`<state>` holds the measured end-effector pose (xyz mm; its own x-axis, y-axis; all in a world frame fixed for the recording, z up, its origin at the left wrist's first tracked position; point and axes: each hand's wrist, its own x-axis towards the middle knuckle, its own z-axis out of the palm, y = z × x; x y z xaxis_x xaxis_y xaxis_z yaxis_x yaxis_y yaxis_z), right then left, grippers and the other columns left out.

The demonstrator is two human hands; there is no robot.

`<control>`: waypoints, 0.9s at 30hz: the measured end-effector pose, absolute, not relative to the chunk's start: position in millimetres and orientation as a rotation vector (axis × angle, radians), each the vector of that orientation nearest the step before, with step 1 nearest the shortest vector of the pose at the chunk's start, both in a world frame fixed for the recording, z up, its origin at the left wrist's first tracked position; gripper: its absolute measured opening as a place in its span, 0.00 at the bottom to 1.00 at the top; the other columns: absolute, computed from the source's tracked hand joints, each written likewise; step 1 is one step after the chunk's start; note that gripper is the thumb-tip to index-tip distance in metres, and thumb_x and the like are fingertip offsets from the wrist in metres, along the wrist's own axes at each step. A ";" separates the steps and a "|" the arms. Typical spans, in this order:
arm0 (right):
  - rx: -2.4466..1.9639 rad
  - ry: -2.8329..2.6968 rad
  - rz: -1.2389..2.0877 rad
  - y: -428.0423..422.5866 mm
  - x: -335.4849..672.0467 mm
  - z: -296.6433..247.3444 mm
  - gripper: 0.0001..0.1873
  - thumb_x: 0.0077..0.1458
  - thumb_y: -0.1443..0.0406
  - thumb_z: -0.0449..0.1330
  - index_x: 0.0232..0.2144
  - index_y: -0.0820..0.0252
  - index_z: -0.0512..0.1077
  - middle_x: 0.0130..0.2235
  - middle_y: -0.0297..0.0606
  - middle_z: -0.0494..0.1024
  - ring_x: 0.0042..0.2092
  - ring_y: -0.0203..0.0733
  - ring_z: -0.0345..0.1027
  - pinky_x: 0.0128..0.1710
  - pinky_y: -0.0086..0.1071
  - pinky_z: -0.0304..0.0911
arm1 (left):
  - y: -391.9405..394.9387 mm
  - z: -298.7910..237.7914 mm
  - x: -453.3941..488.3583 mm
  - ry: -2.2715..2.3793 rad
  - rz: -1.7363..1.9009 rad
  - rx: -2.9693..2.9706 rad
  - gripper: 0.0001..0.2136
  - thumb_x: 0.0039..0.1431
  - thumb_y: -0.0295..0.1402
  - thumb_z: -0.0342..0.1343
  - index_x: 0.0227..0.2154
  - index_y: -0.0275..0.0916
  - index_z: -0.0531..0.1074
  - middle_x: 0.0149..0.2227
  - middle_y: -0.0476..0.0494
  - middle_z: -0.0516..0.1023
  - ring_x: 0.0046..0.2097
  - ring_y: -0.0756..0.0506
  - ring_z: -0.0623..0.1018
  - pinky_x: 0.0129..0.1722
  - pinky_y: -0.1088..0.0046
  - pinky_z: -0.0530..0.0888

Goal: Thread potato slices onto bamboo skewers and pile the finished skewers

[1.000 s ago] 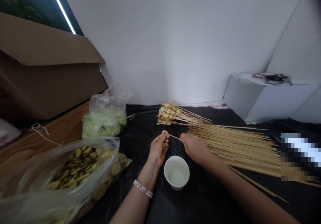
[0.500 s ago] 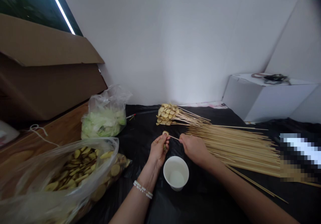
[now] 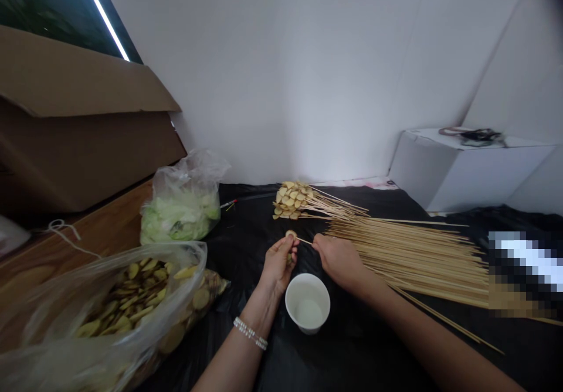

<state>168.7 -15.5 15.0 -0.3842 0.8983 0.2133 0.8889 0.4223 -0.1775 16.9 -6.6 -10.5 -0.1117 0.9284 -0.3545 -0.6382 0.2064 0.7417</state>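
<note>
My left hand (image 3: 278, 265) pinches a round yellow potato slice (image 3: 290, 235) at its fingertips, with another bit of slice showing below the fingers. My right hand (image 3: 338, 257) holds a thin bamboo skewer (image 3: 304, 241), whose tip meets that slice. Loose bamboo skewers (image 3: 417, 262) lie in a long bundle just beyond my right hand. Farther ahead, a stack of finished skewers (image 3: 290, 202) carries overlapping potato slices. A white paper cup (image 3: 307, 303) with pale liquid stands between my forearms.
A plastic bag of potato slices (image 3: 141, 298) lies at the left, beyond it a bag of shredded green cabbage (image 3: 180, 216). A cardboard box (image 3: 79, 122) rests on a wooden surface (image 3: 74, 251). Black plastic sheeting (image 3: 246, 216) covers the table. A white box (image 3: 466, 172) stands at the far right.
The whole scene has drifted slightly left in view. My hands keep the same hold on the slice and skewer.
</note>
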 end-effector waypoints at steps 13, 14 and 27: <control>-1.545 -2.401 0.086 -14.3 170.2 14.0 0.13 0.64 0.64 0.44 0.35 0.60 0.67 0.30 0.37 0.76 0.31 0.37 0.69 0.27 0.30 0.46 | -8.6 -12.1 22.8 1.011 1.349 0.455 0.09 0.41 0.30 0.68 0.25 0.31 0.75 0.24 0.47 0.75 0.19 0.59 0.68 0.16 0.87 0.65; -1.561 -2.405 0.104 -14.0 170.1 14.3 0.13 0.64 0.64 0.44 0.34 0.60 0.67 0.30 0.37 0.76 0.30 0.37 0.69 0.27 0.30 0.45 | -9.2 -12.8 24.5 1.015 1.320 0.479 0.10 0.40 0.30 0.68 0.24 0.31 0.75 0.24 0.47 0.75 0.19 0.59 0.68 0.16 0.87 0.65; -1.417 -2.224 0.230 -10.1 177.7 15.2 0.01 0.57 0.67 0.55 0.32 0.59 0.65 0.33 0.33 0.74 0.34 0.35 0.66 0.31 0.27 0.49 | -5.5 -6.1 10.8 0.975 1.398 0.359 0.04 0.50 0.25 0.62 0.29 0.31 0.74 0.27 0.46 0.77 0.21 0.58 0.71 0.17 0.88 0.67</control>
